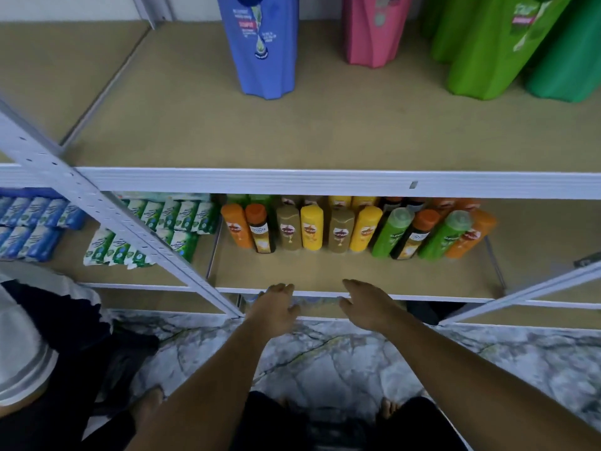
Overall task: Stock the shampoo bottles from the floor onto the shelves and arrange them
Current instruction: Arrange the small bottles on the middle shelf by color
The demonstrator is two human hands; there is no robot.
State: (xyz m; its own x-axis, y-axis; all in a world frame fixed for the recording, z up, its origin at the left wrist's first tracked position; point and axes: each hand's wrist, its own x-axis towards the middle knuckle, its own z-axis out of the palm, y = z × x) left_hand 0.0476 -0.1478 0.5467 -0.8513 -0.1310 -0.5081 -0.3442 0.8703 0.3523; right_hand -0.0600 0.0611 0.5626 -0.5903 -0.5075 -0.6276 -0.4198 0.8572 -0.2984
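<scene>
Both hands reach toward the front edge of the lower shelf (325, 271) and neither holds anything. The left hand (278, 309) is loosely open, its fingers a little bent, with the fingertips at the white front rim; whether they touch the rim I cannot tell. The right hand (366, 305) is just beside it to the right, also open, with straight relaxed fingers pointing forward over the same rim and the thumb hanging below. A bare strip of shelf board lies between the hands and the small bottles (312, 227), which stand upright in close rows along the back of the lower shelf: orange, brown, yellow and green, caps up and labels facing forward. The ones toward the right end appear to lean. On the upper shelf (292, 131), toward its back edge, stand a large blue bottle (260, 43), a pink bottle (374, 30) and, near the right end, several green bottles (487, 47) set close together; the front half of that shelf is bare board. Green and blue packets (169, 219) lie in rows at the left end of the lower level, behind a slanting white post (97, 203). Below is a marbled floor (325, 359).
</scene>
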